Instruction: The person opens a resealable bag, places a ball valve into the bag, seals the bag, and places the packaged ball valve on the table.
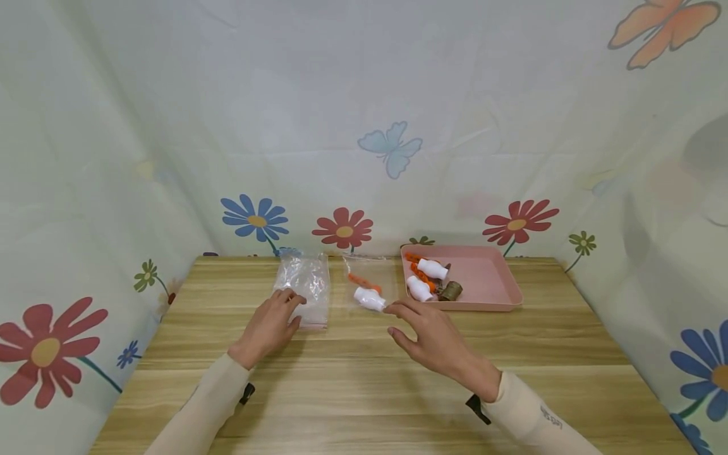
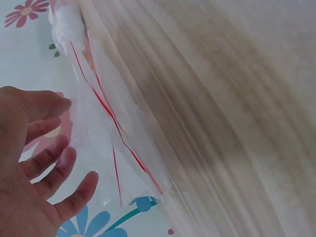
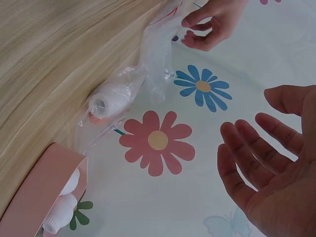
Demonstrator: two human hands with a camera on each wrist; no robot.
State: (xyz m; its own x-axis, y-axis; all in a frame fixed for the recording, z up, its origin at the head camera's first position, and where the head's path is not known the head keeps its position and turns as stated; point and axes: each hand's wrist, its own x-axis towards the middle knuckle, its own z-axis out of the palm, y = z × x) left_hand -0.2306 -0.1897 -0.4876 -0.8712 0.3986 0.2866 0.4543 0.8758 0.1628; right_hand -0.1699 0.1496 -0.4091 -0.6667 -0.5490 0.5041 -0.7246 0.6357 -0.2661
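My left hand hovers over the near left part of a pile of clear zip bags, fingers relaxed and holding nothing. Red zip lines run along the bags' mouths in the left wrist view. To their right lies another clear bag containing a white plastic bulb-shaped piece and an orange strip-like piece. Right beside that bag's near corner is my right hand, its fingers spread and loosely bent. The right wrist view shows its palm with nothing in it.
A pink tray stands at the back right of the wooden table. In its left part are white bulb-shaped pieces, orange pieces and an olive-green cylinder. A flowered cloth hangs behind the table and at both sides.
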